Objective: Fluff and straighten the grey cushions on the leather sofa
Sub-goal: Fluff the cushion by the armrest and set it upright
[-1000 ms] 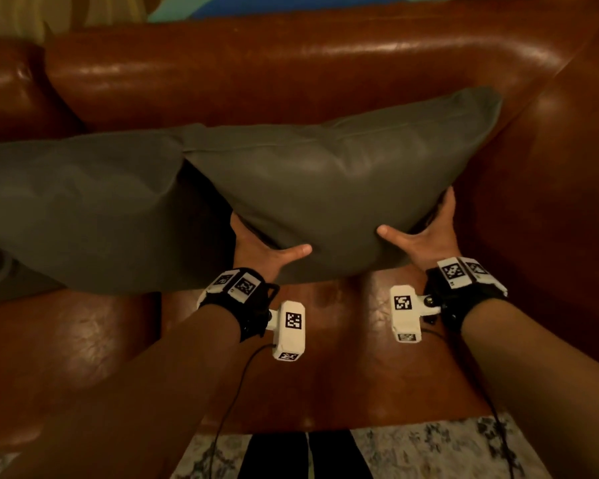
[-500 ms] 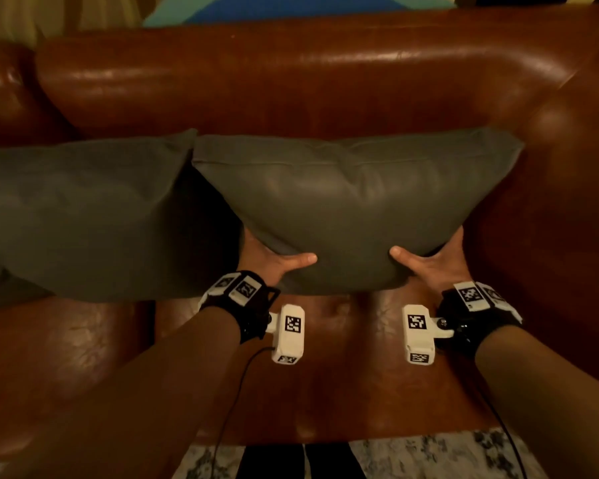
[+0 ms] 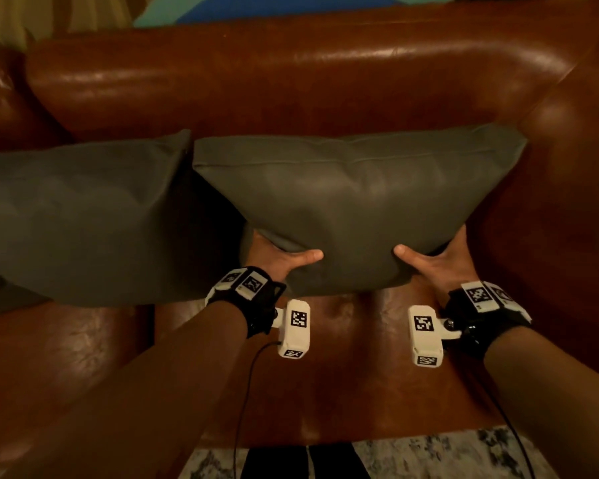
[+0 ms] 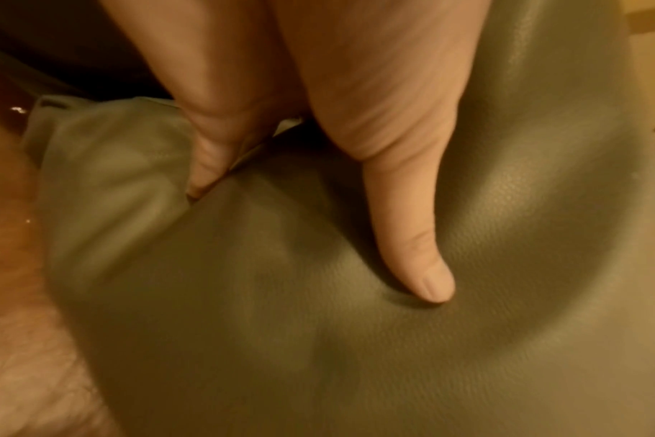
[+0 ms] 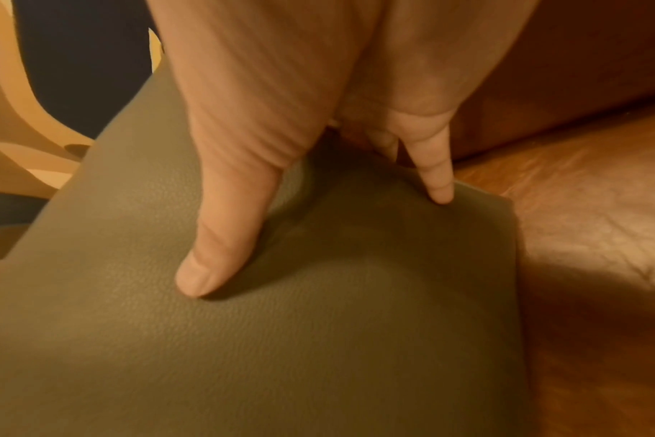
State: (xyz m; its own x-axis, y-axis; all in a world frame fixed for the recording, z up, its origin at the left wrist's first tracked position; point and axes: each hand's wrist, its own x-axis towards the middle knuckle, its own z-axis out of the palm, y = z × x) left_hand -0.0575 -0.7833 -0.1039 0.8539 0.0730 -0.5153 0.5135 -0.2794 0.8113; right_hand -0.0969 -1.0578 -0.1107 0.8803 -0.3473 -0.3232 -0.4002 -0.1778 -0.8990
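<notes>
A grey leather cushion (image 3: 353, 209) stands upright against the backrest of the brown leather sofa (image 3: 291, 81), level, in the right corner. My left hand (image 3: 281, 257) grips its lower left corner, thumb on the front face and fingers behind it. My right hand (image 3: 429, 261) grips the lower right corner the same way. In the left wrist view the thumb (image 4: 412, 251) presses into the cushion (image 4: 356, 340). The right wrist view shows the thumb (image 5: 225, 236) on the cushion (image 5: 281, 340). A second grey cushion (image 3: 83, 219) leans beside it on the left, their top corners nearly touching.
The sofa's right armrest (image 3: 567, 202) rises close beside the held cushion. Bare seat leather (image 3: 343, 375) lies under my wrists. A patterned rug (image 3: 429, 454) shows at the bottom edge. A blue and green shape (image 3: 256, 5) sits behind the backrest.
The held cushion was tilted with its right end high; it has swung level and settled lower against the backrest. Both hands moved down slightly with it and keep their grip.
</notes>
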